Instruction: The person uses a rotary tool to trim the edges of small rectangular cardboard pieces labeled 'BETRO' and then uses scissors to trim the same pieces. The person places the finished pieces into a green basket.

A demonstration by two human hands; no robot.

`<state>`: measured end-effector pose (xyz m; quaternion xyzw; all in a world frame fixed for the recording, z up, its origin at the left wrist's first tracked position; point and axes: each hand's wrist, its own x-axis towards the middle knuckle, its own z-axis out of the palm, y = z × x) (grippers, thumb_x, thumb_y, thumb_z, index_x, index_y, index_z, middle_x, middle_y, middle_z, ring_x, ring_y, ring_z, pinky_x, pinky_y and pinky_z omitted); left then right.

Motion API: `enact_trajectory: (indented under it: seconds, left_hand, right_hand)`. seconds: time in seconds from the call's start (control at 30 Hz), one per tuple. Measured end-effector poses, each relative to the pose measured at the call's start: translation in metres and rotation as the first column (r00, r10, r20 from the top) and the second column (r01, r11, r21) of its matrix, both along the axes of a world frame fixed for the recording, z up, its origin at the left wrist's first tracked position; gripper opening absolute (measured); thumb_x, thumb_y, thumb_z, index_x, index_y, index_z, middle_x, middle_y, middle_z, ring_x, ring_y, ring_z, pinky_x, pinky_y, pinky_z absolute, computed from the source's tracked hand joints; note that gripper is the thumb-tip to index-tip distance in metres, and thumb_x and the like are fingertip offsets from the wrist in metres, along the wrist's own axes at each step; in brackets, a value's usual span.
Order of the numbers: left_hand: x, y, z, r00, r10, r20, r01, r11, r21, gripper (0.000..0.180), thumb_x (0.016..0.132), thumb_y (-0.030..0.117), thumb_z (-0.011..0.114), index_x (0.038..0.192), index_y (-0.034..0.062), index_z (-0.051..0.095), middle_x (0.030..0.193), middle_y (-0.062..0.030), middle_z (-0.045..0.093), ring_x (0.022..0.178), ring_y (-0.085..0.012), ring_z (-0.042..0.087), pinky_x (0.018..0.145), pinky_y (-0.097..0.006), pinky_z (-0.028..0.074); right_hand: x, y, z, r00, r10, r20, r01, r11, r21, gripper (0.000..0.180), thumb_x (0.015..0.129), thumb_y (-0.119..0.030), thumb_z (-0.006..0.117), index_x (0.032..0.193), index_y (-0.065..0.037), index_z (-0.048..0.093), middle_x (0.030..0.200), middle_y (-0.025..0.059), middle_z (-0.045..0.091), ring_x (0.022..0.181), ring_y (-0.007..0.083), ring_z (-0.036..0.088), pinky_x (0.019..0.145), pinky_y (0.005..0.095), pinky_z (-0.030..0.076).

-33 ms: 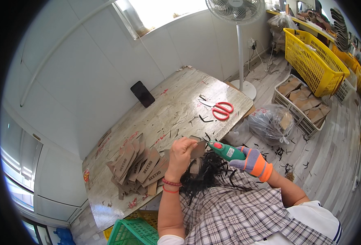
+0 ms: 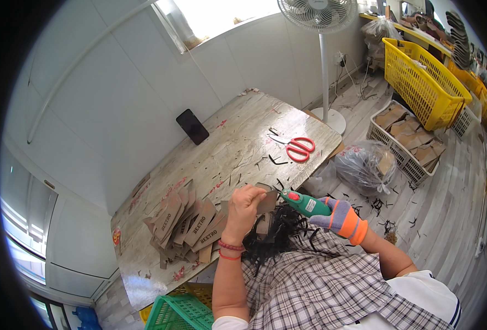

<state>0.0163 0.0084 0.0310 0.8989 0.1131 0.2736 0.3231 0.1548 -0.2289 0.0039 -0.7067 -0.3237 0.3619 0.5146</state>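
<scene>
My bare left hand (image 2: 245,208) pinches a flat grey-brown piece (image 2: 266,202) over the table's near edge. In a grey and orange glove, my right hand (image 2: 340,216) is wrapped round a green handheld power cutter (image 2: 311,206) with a red button. The cutter's tip points left and sits close beside the held piece; whether they touch I cannot tell. Left of my left hand lies a loose pile of similar printed grey-brown pieces (image 2: 191,223). Thin black trimmings (image 2: 274,234) heap on my checked apron (image 2: 315,275) below both hands.
Red-handled scissors (image 2: 299,149) and a black phone (image 2: 192,127) are on the worn table (image 2: 243,129). A white fan (image 2: 325,71) stands behind. To the right are a stuffed plastic bag (image 2: 366,166), a white crate (image 2: 400,148) and a yellow basket (image 2: 419,82). A green basket (image 2: 180,313) is at lower left.
</scene>
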Motion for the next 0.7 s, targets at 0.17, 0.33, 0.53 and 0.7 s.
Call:
enact_trajectory:
  seconds: [0.17,0.33,0.53,0.7]
  left_hand:
    - [-0.006,-0.002,0.012,0.997,-0.025,-0.076,0.032,0.996,0.08,0.008,0.083,0.006,0.064,0.086,-0.0016,0.066,0.071,-0.0078,0.056,0.072,-0.0226,0.053,0.069,-0.031,0.041]
    - [-0.05,0.037,0.013,0.906,0.411,-0.104,-0.402,0.91,0.098,0.014,0.081,0.016,0.067,0.084,0.0022,0.067,0.081,-0.0105,0.06,0.083,-0.0274,0.056,0.076,-0.039,0.042]
    - [-0.018,0.031,-0.073,0.781,0.621,-0.06,-0.584,0.762,0.279,0.03,0.075,0.029,0.075,0.09,0.0059,0.065,0.094,-0.012,0.059,0.096,-0.032,0.052,0.084,-0.044,0.041]
    - [0.038,0.007,-0.113,0.747,0.639,-0.184,-0.622,0.769,0.147,0.035,0.068,0.026,0.08,0.083,0.0046,0.057,0.091,-0.0125,0.059,0.094,-0.0341,0.053,0.083,-0.045,0.042]
  right_hand:
    - [-0.005,0.006,0.006,0.999,0.014,0.036,-0.014,1.0,0.008,0.05,0.079,-0.029,0.079,0.114,0.001,0.059,0.077,0.0029,0.066,0.057,0.0062,0.056,0.052,0.0216,0.046]
    - [-0.004,0.0,-0.003,0.998,-0.055,-0.044,0.056,0.998,0.013,0.049,0.08,-0.028,0.078,0.114,0.001,0.059,0.075,0.0023,0.064,0.056,0.0065,0.055,0.051,0.0221,0.045]
    - [-0.006,0.0,-0.018,0.99,-0.075,-0.118,0.072,0.997,-0.024,0.046,0.081,-0.028,0.076,0.112,0.002,0.059,0.075,0.0029,0.062,0.054,0.0072,0.054,0.049,0.0225,0.045]
    - [-0.005,-0.003,-0.021,0.987,-0.102,-0.122,0.098,0.994,-0.04,0.046,0.081,-0.029,0.076,0.112,0.001,0.059,0.075,0.0024,0.062,0.055,0.0067,0.054,0.049,0.0223,0.045]
